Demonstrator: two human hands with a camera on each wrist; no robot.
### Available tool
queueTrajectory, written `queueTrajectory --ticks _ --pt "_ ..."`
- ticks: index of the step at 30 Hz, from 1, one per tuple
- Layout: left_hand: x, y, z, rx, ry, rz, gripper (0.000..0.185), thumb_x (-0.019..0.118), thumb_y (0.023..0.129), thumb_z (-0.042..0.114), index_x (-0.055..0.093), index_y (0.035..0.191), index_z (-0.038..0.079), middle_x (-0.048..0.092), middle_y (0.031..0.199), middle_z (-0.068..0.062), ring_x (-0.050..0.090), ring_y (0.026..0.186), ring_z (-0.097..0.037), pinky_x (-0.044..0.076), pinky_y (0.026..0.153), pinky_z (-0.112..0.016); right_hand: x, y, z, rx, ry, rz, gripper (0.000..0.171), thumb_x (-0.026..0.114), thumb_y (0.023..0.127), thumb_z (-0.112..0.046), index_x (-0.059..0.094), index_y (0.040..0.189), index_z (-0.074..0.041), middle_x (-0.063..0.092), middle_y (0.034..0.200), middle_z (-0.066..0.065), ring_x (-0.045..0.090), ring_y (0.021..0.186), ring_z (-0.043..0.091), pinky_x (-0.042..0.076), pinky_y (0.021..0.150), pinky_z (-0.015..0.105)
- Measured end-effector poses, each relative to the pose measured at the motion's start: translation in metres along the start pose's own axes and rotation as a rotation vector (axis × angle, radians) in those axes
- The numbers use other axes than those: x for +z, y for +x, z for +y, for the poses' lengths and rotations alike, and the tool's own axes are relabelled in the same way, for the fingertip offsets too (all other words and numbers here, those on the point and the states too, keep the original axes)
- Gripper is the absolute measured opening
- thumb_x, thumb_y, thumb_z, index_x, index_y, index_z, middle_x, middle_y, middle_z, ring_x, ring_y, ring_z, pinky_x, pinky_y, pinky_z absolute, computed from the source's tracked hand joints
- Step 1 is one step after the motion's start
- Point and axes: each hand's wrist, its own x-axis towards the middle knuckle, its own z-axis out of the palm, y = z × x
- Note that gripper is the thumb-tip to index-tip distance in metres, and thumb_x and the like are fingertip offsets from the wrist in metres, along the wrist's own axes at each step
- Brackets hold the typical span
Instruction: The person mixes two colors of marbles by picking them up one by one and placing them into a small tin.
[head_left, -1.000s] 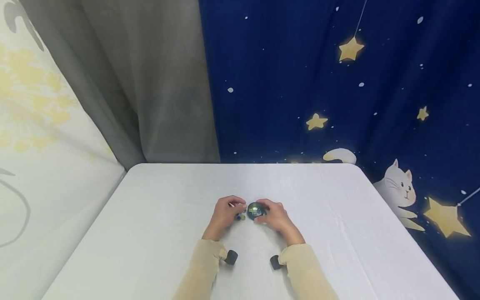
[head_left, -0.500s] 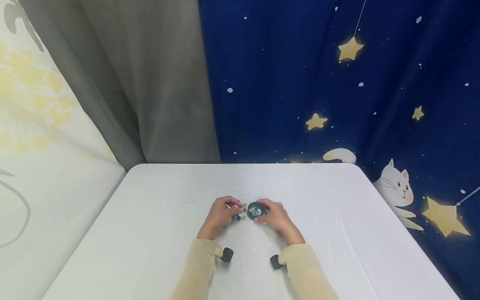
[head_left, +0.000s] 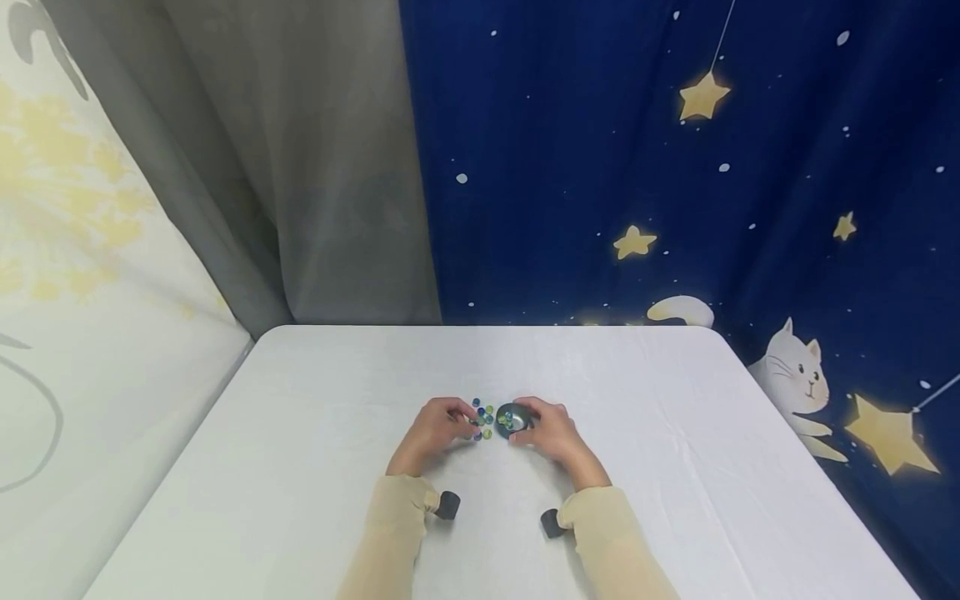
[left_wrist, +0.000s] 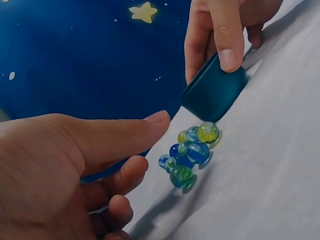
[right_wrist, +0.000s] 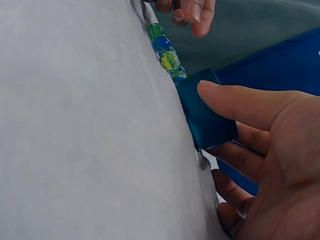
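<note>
My right hand (head_left: 553,432) grips a small teal bowl (left_wrist: 215,92), its thumb pressed on the near outer wall and the fingers round the other side. The bowl sits on the white table, and in the head view a few green and blue marbles (head_left: 506,420) show inside it. Just left of the bowl lies a cluster of several glass marbles (left_wrist: 195,152) in blue, green and yellow. Close beside that cluster, my left hand (head_left: 437,423) has its thumb extended and its fingers loosely bent, with nothing visible between them.
A white cloth covers the table (head_left: 337,500). Dark wrist devices (head_left: 448,505) are worn under both cuffs. Behind the far edge hang a grey curtain (head_left: 345,167) and a blue one (head_left: 540,167) with stars.
My left hand has drawn back to the left from the bowl, uncovering more of the loose marbles. My right hand and the bowl have stayed in place.
</note>
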Motion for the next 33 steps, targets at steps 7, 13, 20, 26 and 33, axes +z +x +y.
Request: queueTrajectory --ticks 7,13,20,26,33 --pt "-0.0029 0.0000 -0.0049 0.000 0.042 -0.018 0.019 0.081 0.074 0.010 0.072 0.090 0.013 0.059 0.073 0.002 0.053 0.070 -0.016 0.042 0.070 -0.033 0.0009 0.0007 0.0001 -0.002 0.001 0.007 0.059 0.084 0.073 -0.020 0.063 0.127 -0.019 0.060 0.131 0.009 0.046 0.124 0.038 0.032 0.100 0.061" --pt "-0.0042 -0.0016 -0.0062 -0.008 0.050 -0.021 0.019 0.081 0.073 0.007 0.072 0.090 0.012 0.058 0.073 0.001 0.052 0.069 -0.016 0.042 0.069 -0.033 0.0013 0.0005 -0.0002 -0.018 0.008 0.011 0.058 0.085 0.072 -0.018 0.063 0.126 -0.018 0.060 0.131 0.011 0.045 0.127 0.039 0.030 0.102 0.061" --pt "-0.0032 -0.0006 -0.0069 -0.042 0.109 -0.009 0.018 0.081 0.073 0.008 0.072 0.087 0.014 0.056 0.072 0.001 0.051 0.068 -0.016 0.040 0.068 -0.033 0.0016 0.0020 0.0004 -0.020 0.007 0.013 0.059 0.085 0.072 -0.019 0.063 0.127 -0.018 0.060 0.131 0.012 0.046 0.128 0.038 0.031 0.102 0.060" --pt "-0.0024 -0.0006 -0.0086 -0.043 0.129 -0.001 0.019 0.082 0.071 0.009 0.072 0.086 0.015 0.056 0.072 0.002 0.051 0.069 -0.016 0.041 0.070 -0.033 0.0025 0.0026 0.0010 -0.014 0.001 0.012 0.058 0.084 0.073 -0.020 0.063 0.127 -0.019 0.059 0.132 0.012 0.046 0.128 0.038 0.032 0.101 0.061" --pt "0.0002 -0.0005 -0.0085 -0.072 0.160 0.015 0.018 0.082 0.072 0.009 0.071 0.085 0.015 0.055 0.073 0.001 0.050 0.070 -0.016 0.041 0.070 -0.033 0.0032 0.0034 0.0017 0.001 0.001 0.013 0.058 0.084 0.072 -0.019 0.063 0.127 -0.019 0.060 0.131 0.010 0.044 0.127 0.039 0.031 0.101 0.062"
